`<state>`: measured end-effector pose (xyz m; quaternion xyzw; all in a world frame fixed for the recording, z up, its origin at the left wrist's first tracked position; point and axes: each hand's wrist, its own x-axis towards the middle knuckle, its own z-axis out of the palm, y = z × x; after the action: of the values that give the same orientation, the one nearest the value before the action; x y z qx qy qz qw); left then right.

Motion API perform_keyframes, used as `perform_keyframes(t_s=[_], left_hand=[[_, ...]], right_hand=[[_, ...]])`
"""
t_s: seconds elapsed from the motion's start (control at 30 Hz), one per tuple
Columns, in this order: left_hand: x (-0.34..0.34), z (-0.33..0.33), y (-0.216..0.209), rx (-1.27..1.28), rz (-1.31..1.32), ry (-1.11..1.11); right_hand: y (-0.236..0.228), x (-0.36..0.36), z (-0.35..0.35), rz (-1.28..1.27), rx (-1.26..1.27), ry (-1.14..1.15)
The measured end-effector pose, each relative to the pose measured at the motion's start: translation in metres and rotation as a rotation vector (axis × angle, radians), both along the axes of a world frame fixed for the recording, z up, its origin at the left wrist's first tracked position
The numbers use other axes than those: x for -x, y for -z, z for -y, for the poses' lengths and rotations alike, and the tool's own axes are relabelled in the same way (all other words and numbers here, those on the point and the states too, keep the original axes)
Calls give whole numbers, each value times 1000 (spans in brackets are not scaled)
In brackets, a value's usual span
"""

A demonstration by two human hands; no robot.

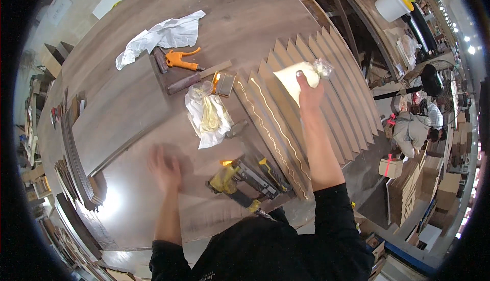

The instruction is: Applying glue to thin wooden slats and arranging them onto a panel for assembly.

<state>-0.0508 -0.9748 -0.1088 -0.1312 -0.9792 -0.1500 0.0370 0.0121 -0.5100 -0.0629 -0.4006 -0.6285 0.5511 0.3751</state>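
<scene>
My right hand (310, 91) is closed around a soft plastic bag of cream-coloured glue (292, 77), its clear twisted end (322, 68) sticking out past the fingers. Below it lies an overlapping row of brown board strips (352, 105). Wavy beads of pale glue (278, 120) run along the nearest strips on the left. Over the bare tabletop, my left hand (165, 170) is blurred by motion, its fingers apart and nothing seen in it. Between the hands sits a yellow-and-black nail gun (229, 181), with a yellow-and-black utility knife (273, 173) beside it.
A glue-stained bag on white paper (210, 118) lies mid-table, near an orange air blow gun (181, 60) and a white cloth (166, 36). A large dark panel (127, 112) and stacked strips (76, 148) lie left. Another person (416, 130) works at far right, beyond a black fan (433, 80).
</scene>
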Motion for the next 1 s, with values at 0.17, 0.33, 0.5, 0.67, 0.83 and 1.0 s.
perform_keyframes(t_s=[0.17, 0.33, 0.5, 0.67, 0.83, 1.0], left_hand=[[-2, -3, -6, 25, 17, -11], [-1, -7, -11, 6, 33, -16], [-1, -2, -7, -4, -9, 18], [0, -2, -6, 8, 5, 5], [-1, -3, -7, 22, 13, 5], [0, 0, -7, 21, 22, 33]], right_hand=[[-1, 29, 4, 97, -54, -86], [-3, 40, 5, 77, -93, -72], [3, 28, 3, 125, -89, -131], [4, 6, 3, 150, -77, -55], [-1, -33, 17, 113, -24, -53], [-18, -68, 33, 271, -110, -16]])
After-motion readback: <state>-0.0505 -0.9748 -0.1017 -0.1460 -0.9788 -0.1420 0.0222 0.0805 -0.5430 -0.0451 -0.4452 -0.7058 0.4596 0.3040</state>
